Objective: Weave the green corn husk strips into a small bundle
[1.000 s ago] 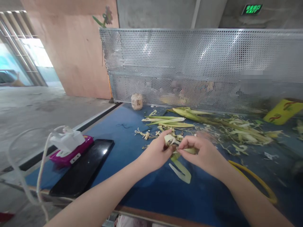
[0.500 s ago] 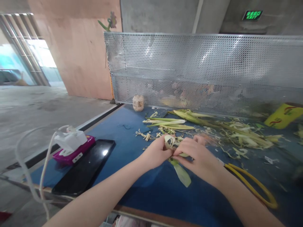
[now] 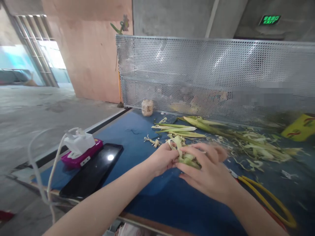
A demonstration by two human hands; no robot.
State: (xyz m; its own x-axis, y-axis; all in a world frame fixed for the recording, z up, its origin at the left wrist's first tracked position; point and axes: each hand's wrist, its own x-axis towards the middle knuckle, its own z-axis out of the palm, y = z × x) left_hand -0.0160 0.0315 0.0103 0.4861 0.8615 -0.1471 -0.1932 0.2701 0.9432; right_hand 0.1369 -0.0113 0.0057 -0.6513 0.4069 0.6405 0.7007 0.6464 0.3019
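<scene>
My left hand [image 3: 164,157] pinches a pale green strip of corn husk [image 3: 188,160] over the blue table. The strip is bent into a loop that stands up above the thumb. My right hand [image 3: 209,170] curves around the other side of the husk, its fingers partly apart and touching the folded piece. The fingertips overlap it, so part of the husk is hidden. Just behind the hands lie small knotted bits of husk [image 3: 155,143] and several longer husk strips [image 3: 177,128]. Yellow-handled scissors [image 3: 268,196] rest beside my right forearm.
A purple power strip [image 3: 81,159] with white plugs and cables and a black phone [image 3: 93,170] lie on the left. A wrapped jar-like roll [image 3: 147,108] stands by the perforated metal screen [image 3: 197,72]. Loose husk scraps [image 3: 263,144] and a yellow roll [image 3: 300,127] are on the right.
The husk end that hung down toward the table is now folded up between the hands. My right hand's fingers have spread wider. The view has shifted slightly left.
</scene>
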